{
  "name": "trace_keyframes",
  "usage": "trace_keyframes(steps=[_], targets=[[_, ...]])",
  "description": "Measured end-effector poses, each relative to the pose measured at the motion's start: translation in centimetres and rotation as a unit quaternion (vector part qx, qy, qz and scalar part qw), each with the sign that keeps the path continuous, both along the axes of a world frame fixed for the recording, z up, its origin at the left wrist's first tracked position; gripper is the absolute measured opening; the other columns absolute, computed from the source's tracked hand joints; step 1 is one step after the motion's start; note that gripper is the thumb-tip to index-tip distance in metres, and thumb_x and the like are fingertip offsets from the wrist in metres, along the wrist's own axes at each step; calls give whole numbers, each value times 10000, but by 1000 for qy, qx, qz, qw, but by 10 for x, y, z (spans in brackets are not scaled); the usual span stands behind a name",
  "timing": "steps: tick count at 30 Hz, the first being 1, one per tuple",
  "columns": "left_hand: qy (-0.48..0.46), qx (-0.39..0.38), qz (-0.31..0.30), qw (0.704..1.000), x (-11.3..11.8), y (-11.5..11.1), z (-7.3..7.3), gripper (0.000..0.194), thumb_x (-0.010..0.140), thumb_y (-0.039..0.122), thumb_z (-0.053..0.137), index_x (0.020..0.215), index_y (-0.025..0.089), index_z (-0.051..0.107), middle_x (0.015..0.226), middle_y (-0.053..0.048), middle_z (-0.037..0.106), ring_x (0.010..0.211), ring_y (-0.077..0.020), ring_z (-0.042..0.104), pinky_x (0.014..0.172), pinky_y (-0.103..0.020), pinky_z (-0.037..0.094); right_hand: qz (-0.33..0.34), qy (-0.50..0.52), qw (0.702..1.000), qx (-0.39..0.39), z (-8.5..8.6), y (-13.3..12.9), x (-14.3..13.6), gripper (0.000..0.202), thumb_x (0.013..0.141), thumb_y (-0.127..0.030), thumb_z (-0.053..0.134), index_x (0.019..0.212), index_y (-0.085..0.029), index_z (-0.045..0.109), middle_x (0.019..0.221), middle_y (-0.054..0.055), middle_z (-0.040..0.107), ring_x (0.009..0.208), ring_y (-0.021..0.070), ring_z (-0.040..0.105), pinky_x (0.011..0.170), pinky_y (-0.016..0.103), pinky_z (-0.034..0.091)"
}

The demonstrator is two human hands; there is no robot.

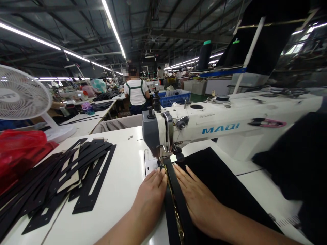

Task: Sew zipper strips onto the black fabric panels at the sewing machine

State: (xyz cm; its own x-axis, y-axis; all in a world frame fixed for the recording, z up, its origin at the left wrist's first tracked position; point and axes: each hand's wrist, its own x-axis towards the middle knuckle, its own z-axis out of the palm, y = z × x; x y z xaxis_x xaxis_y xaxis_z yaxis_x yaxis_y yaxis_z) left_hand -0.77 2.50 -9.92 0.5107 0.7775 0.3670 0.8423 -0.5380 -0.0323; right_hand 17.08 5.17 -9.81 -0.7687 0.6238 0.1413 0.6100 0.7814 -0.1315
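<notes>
My left hand point(150, 192) lies beside the needle area with its fingers stretched forward, pressing on the left edge of a black strip with a gold-toothed zipper point(171, 194). On the right side of that strip, my right hand point(198, 200) rests flat, fingers extended, on the black fabric panel point(217, 173). A gold zipper pull point(180, 229) shows near the bottom of the strip. The far end of the zipper runs under the presser foot of a white sewing machine point(219, 122), just ahead of my fingertips. Both thumbs are hard to make out.
Black frame-shaped pieces point(89, 180) lie piled on the white table point(127, 160) at left. Beyond are a red plastic bag point(20, 153) and a white fan point(20, 95). Dark cloth point(293, 160) hangs at right. A person point(136, 92) stands ahead near a blue crate point(175, 98).
</notes>
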Motion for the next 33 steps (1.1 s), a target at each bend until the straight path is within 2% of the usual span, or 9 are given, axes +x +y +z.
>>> trace_keyframes(steps=[7, 14, 18, 21, 25, 28, 31, 33], targets=[[-25, 8, -14, 1000, 2, 2, 4, 330, 836, 56, 426, 1150, 78, 524, 1151, -180, 587, 1097, -264, 546, 937, -441, 469, -6, 18, 1000, 3, -8, 2, 1, 515, 887, -201, 339, 1391, -113, 282, 1443, 116, 199, 1341, 238, 149, 1083, 492, 207], [-37, -10, -8, 999, 1, 10, 9, 315, 789, 52, 460, 1082, 135, 538, 1072, -126, 594, 1005, -248, 572, 863, -412, 511, 7, 24, 999, -23, -4, 9, 1, 501, 918, -271, 316, 1400, -144, 270, 1459, 111, 171, 1350, 241, 122, 1089, 497, 171], [-29, -12, -10, 999, -3, 13, 12, 298, 777, 56, 464, 1038, 159, 563, 1004, -103, 612, 940, -235, 596, 823, -396, 526, 26, 25, 999, -27, 0, 25, -3, 503, 910, -290, 342, 1383, -120, 316, 1439, 154, 249, 1342, 273, 157, 1080, 515, 170], [-30, 3, -22, 999, -3, 5, 13, 277, 791, 78, 477, 1033, 162, 582, 992, -105, 630, 934, -244, 606, 824, -405, 530, 35, 49, 998, -17, 5, 29, -2, 489, 903, -278, 359, 1367, -124, 352, 1415, 155, 321, 1326, 270, 228, 1069, 515, 207], [-44, 13, -27, 999, -2, -13, 11, 307, 807, 80, 474, 1077, 168, 588, 1049, -106, 640, 1014, -259, 591, 852, -419, 525, 23, 115, 993, 22, 4, 0, 13, 451, 863, -191, 388, 1306, -124, 442, 1332, 157, 452, 1251, 252, 386, 1024, 485, 323], [-62, -3, -13, 998, -1, -22, 9, 351, 796, 76, 490, 1117, 184, 582, 1121, -99, 622, 1069, -249, 571, 884, -423, 511, 76, 200, 972, 102, -6, -35, 20, 372, 808, -237, 507, 1155, -120, 574, 1150, 162, 587, 1083, 260, 533, 928, 421, 445], [-82, -24, 10, 996, 0, -24, 8, 364, 760, 39, 502, 1086, 162, 608, 1128, -100, 622, 1068, -240, 575, 902, -409, 501, 102, 262, 942, 182, -15, -58, 16, 209, 819, -169, 497, 958, -126, 647, 963, 141, 646, 940, 244, 585, 819, 371, 506], [-96, -31, 16, 995, 1, -24, 8, 359, 750, 24, 501, 1065, 148, 621, 1115, -95, 629, 1061, -232, 579, 908, -396, 499, 108, 254, 937, 212, -17, -63, 11, 227, 824, -78, 433, 876, -121, 651, 872, 129, 654, 903, 239, 592, 787, 360, 516]])
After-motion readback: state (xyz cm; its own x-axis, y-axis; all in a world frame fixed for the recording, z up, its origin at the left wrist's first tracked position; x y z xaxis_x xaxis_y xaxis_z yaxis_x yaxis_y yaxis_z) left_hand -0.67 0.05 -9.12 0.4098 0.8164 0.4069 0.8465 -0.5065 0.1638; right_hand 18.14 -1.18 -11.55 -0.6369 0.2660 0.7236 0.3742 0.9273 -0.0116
